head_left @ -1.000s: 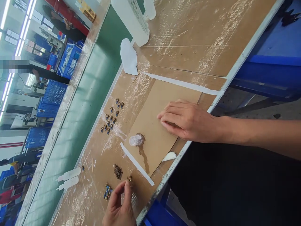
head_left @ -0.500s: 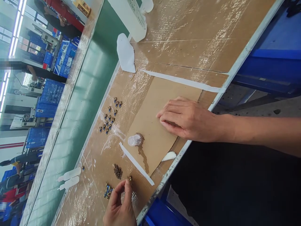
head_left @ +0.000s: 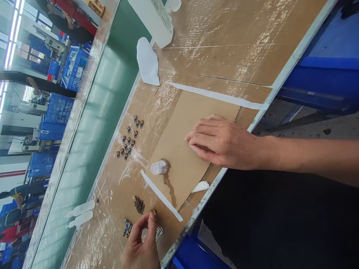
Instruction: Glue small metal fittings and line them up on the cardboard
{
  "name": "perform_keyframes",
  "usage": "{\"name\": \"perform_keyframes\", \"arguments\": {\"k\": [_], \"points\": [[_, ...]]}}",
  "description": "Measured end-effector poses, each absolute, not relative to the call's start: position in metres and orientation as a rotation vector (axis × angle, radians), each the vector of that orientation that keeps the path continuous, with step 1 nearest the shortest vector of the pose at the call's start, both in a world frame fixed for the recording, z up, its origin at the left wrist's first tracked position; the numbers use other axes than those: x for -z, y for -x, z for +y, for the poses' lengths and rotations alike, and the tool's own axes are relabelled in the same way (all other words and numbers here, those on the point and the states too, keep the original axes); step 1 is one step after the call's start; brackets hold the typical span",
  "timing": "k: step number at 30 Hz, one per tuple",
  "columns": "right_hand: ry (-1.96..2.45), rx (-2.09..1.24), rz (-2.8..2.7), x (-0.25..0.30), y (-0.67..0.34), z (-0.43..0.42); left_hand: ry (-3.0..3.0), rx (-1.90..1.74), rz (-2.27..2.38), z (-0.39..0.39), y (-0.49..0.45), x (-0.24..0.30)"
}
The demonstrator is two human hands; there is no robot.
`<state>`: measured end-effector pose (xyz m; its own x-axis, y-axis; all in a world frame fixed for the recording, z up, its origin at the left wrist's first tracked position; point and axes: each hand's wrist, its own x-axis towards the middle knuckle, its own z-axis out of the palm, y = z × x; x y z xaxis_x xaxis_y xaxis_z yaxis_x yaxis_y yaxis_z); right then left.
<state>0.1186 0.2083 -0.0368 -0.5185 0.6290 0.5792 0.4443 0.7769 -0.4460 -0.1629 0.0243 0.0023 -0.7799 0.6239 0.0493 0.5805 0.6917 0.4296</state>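
My left hand (head_left: 143,235) is at the bottom of the view, thumb and forefinger pinched on a small gold-and-dark charm (head_left: 153,212). Close by lie a heap of small blue-and-gold charms (head_left: 127,228) and a pile of tiny brown pieces (head_left: 139,204). My right hand (head_left: 214,140) rests on a taped-down cardboard sheet (head_left: 193,116), its fingers curled together; whatever they hold, if anything, is hidden. A small clear plastic cup (head_left: 159,167) stands on the cardboard beside a wet brown streak. Farther off, several blue-and-gold charms (head_left: 128,141) are spread in loose rows.
Two white squeeze bottles (head_left: 81,213) lie at the table's far side. A large white bottle (head_left: 157,22) and a white paper piece (head_left: 147,61) are at the top. Beyond runs a green belt (head_left: 92,123). Blue crates (head_left: 57,112) and other people are in the background.
The whole view has shifted slightly left. Both hands keep nearly the same pose, and the left still pinches the small charm.
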Motion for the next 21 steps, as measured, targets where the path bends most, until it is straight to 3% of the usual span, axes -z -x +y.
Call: {"name": "perform_keyframes", "arguments": {"k": [14,21], "points": [[0.758,-0.319,-2.155,0.040,-0.119,0.210,-0.897,-0.318,2.882,0.036,0.142,-0.014],[0.444,-0.521,-1.977,0.030,-0.118,0.193,-1.084,-1.031,2.822,0.017,0.107,-0.001]]}}
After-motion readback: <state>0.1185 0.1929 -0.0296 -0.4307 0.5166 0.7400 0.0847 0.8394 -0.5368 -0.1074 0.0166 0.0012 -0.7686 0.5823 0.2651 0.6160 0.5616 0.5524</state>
